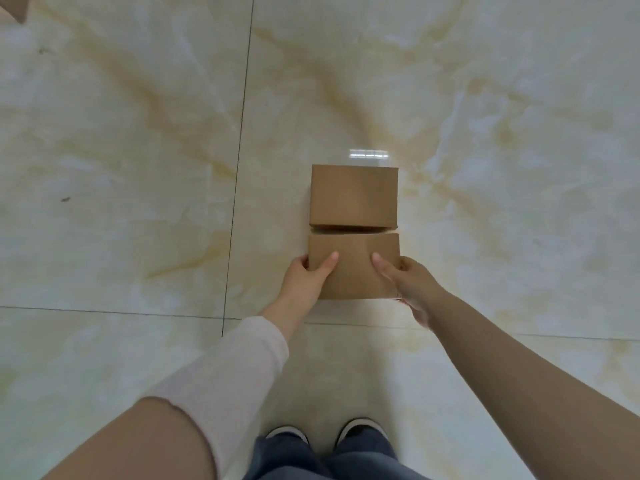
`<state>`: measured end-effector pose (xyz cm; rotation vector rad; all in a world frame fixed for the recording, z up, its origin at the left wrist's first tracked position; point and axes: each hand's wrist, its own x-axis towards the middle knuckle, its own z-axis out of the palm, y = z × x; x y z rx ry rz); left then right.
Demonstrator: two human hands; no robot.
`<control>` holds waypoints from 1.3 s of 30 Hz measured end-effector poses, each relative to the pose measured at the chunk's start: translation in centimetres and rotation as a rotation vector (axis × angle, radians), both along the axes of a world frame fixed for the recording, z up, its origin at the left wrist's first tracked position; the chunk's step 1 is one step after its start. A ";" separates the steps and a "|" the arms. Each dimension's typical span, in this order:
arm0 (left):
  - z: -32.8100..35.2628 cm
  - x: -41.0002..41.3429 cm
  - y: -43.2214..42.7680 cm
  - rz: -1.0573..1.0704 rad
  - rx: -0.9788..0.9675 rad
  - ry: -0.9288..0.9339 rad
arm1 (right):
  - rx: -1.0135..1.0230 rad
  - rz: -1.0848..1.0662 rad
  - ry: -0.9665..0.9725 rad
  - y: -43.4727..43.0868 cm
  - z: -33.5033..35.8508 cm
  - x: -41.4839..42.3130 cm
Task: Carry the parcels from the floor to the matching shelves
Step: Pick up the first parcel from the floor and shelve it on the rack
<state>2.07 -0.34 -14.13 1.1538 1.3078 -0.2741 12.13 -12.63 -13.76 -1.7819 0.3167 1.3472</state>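
Note:
Two plain brown cardboard parcels lie one behind the other in the middle of the head view. The near parcel (353,268) is gripped from both sides. My left hand (306,277) clasps its left edge with the thumb on top. My right hand (407,282) clasps its right edge, thumb also on top. The far parcel (353,195) sits just beyond it, touching or almost touching, with a dark gap between them. Whether the near parcel is lifted off the floor, I cannot tell.
Glossy cream marble floor tiles (138,168) with dark grout lines spread all around. My two shoes (325,434) show at the bottom edge. A brown cardboard corner (14,6) pokes in at the top left. No shelves are in view.

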 end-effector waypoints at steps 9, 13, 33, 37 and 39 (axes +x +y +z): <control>19.7 -1.9 -0.8 0.018 -0.101 0.125 | -0.064 -0.062 -0.002 -2.5 19.7 -4.0; 32.8 -3.2 0.8 0.154 -0.138 0.108 | -0.019 -0.068 -0.037 -1.1 33.2 -5.5; 74.6 -7.0 1.5 0.245 -0.224 -0.435 | 0.363 0.044 -0.798 0.2 73.8 -10.1; 76.1 -7.3 1.8 0.268 -0.236 -0.474 | 0.416 0.078 -0.839 -0.4 75.4 -11.8; 76.1 -7.5 2.4 0.247 -0.168 -0.511 | 0.454 -0.017 -0.723 -0.7 76.5 -11.9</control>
